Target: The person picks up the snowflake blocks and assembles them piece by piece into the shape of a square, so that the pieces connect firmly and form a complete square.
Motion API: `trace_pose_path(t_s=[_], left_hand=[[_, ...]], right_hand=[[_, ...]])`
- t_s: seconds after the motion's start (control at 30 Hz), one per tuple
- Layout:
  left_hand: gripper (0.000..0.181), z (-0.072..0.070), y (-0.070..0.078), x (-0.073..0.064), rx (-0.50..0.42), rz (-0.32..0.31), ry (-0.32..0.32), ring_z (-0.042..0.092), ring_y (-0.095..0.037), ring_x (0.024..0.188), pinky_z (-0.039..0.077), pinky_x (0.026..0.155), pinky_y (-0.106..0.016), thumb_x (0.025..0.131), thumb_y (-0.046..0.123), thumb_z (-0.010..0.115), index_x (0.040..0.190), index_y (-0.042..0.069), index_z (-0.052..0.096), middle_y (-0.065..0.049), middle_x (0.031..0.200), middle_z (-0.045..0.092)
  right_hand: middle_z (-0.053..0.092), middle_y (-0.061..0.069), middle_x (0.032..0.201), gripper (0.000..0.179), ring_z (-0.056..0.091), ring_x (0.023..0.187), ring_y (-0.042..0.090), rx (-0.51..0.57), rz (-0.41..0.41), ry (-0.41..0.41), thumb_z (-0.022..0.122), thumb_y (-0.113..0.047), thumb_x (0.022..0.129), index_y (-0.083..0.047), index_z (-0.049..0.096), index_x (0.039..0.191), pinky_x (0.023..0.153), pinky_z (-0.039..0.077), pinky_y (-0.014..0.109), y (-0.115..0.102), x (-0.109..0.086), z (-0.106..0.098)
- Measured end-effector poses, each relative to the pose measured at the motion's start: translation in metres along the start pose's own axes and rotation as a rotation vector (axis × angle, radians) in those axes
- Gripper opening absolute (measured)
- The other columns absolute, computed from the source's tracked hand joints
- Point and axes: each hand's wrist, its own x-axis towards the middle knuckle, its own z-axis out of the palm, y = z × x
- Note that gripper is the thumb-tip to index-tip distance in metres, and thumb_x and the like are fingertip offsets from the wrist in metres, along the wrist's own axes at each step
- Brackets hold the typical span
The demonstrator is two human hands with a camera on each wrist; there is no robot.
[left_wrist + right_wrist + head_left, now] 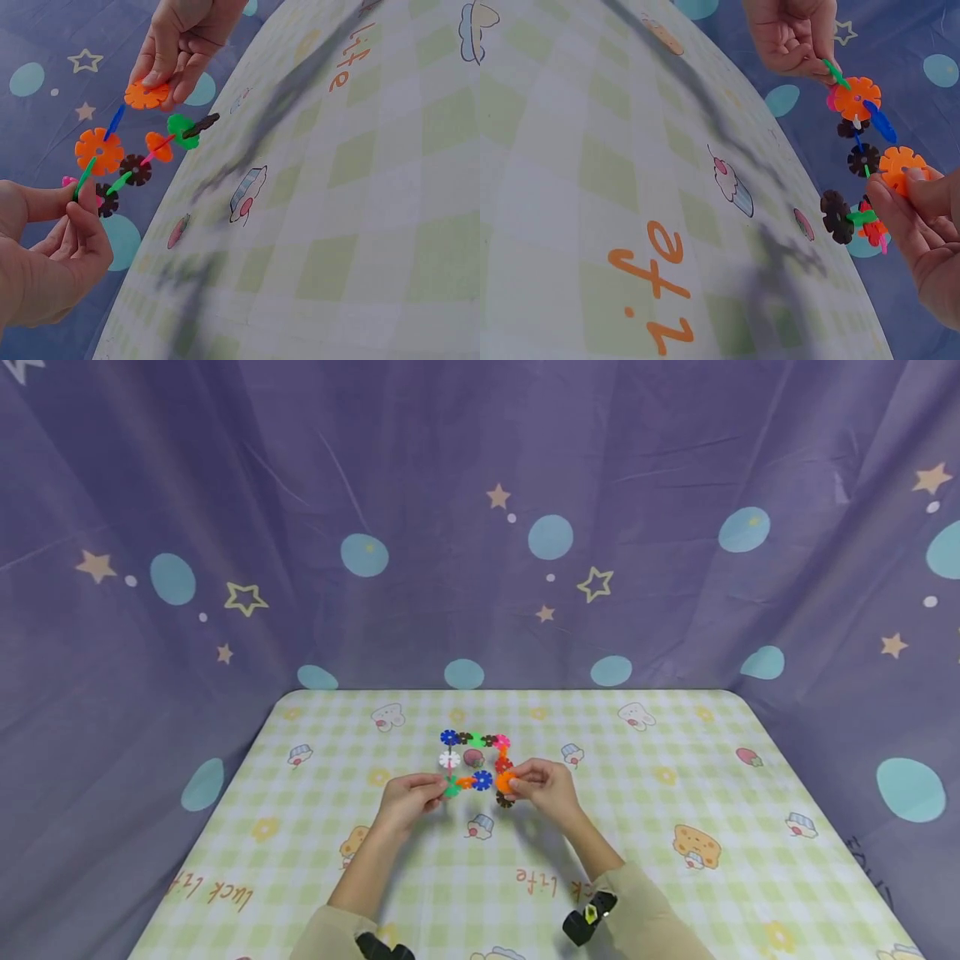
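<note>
Above the table hangs a linked frame of notched plastic snowflake discs in several colours, held between both hands. My left hand pinches a green disc at its near left corner. From there an orange disc leads to a blue disc. My right hand pinches an orange disc between thumb and fingers, close beside the blue one. A dark brown disc sticks out below it. A white disc sits on the left side, and a pink disc marks the far right corner.
A table with a green-and-white checked cloth lies beneath the hands, printed with cupcakes, flowers and lettering. A purple curtain with stars and blue ovals surrounds its back and sides. Dark cameras are strapped to the wrists.
</note>
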Motion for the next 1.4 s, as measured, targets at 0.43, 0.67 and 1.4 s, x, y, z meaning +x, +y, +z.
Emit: trace_pose_path(t_s=[0.43, 0.67, 1.4], left_hand=[[0.026, 0.001, -0.001, 0.001, 0.021, -0.021, -0.035, 0.058, -0.007, 0.061, 0.054, 0.061, -0.020, 0.085, 0.003, 0.068, 0.107, -0.010, 0.066, 0.000, 0.070, 0.067], [0.025, 0.001, -0.002, 0.002, -0.001, -0.026, -0.047, 0.058, -0.008, 0.061, 0.053, 0.058, -0.019, 0.086, 0.002, 0.068, 0.106, -0.012, 0.066, 0.001, 0.068, 0.067], [0.024, 0.015, -0.001, -0.003, 0.013, 0.049, 0.048, 0.063, -0.009, 0.062, 0.056, 0.060, -0.023, 0.081, 0.001, 0.072, 0.101, -0.010, 0.068, -0.003, 0.075, 0.073]], right_hand=[[0.071, 0.027, 0.093, 0.015, 0.073, 0.078, 0.036, 0.042, 0.008, 0.039, 0.067, 0.008, 0.083, 0.015, 0.063, 0.096, 0.070, 0.061, 0.038, -0.001, -0.002, 0.004], [0.071, 0.027, 0.092, 0.011, 0.074, 0.072, 0.027, 0.077, 0.009, 0.043, 0.068, 0.008, 0.082, 0.012, 0.063, 0.091, 0.070, 0.062, 0.038, 0.001, -0.002, 0.004], [0.070, 0.031, 0.087, 0.013, 0.072, 0.070, 0.010, -0.037, -0.203, -0.017, 0.074, 0.005, 0.077, 0.011, 0.063, 0.082, 0.064, 0.061, 0.031, -0.014, -0.012, 0.009]])
